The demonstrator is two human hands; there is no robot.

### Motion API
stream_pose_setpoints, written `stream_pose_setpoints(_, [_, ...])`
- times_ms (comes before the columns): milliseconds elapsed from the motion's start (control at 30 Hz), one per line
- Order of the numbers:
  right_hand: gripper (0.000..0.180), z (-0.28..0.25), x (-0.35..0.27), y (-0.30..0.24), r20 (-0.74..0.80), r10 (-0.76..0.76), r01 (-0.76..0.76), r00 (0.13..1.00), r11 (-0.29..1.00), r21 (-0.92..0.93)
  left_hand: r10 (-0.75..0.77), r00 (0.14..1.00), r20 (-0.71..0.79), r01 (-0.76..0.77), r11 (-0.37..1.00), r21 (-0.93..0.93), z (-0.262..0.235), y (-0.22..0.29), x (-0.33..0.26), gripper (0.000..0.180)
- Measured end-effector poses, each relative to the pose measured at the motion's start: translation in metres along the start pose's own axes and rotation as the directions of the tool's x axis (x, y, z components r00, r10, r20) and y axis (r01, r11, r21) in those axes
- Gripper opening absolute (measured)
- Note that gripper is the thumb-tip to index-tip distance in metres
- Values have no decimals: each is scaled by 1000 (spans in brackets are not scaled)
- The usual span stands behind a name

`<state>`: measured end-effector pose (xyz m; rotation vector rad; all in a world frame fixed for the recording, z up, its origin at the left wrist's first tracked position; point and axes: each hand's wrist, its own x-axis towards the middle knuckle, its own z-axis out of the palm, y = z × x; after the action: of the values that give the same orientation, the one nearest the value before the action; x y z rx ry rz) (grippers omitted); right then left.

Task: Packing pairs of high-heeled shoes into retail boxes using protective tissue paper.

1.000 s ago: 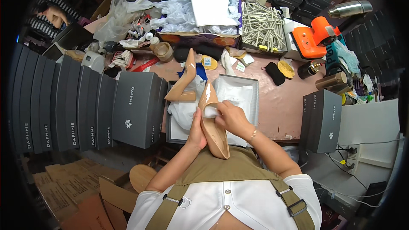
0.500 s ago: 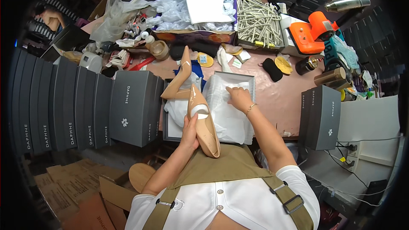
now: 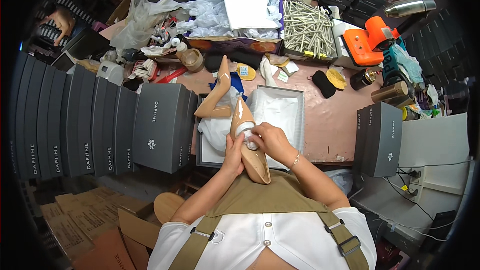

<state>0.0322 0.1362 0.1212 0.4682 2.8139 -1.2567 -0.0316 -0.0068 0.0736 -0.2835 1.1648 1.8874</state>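
Observation:
My left hand point(image 3: 233, 156) is closed around the side of a glossy beige pointed pump point(image 3: 257, 164), its toe pointing away from me. Over the shoe's opening, my right hand point(image 3: 275, 144) pinches a crumpled wad of white paper point(image 3: 251, 142) that is partly inside the shoe. A matching beige pump point(image 3: 218, 90) lies on its side just beyond, its block heel toward the middle. Beneath both is an open grey shoebox point(image 3: 301, 120) lined with white tissue paper point(image 3: 280, 109).
Closed grey shoeboxes point(image 3: 159, 127) stand in a row at left, and more point(image 3: 382, 140) at right. Along the back are a carton of tissue point(image 3: 210, 15), a box of pale paper sticks point(image 3: 307, 27) and an orange device point(image 3: 367, 45). Black and yellow pads point(image 3: 324, 84) lie on the pink tabletop.
My right hand has come from the tissue in the box back to the pump, with crumpled white paper now at its opening. My left hand still holds the shoe.

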Motion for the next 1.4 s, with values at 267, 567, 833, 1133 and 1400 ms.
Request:
stream_pose_setpoints(267, [41,18,7,24,-127,-96,81,987,990,-115,39,996,81,-49,990,134,2,7,4,39])
stream_pose_setpoints(567, [78,-15,14,44,-182,32,25,983,953,301,-119,955,272,90,989,117,21,-9,8,46])
stream_pose_setpoints(833, [68,-16,75,49,-258,-350,307,901,932,-191,152,984,93,-178,861,477,-32,30,18,53])
stream_pose_setpoints(1133, [39,116,214,23,34,-258,253,966,900,-356,220,971,-95,-184,937,296,-79,35,-24,31])
stream_pose_setpoints(1400, [33,14,49,-49,43,-168,126,985,864,488,58,997,47,-50,987,-154,-89,86,-8,74])
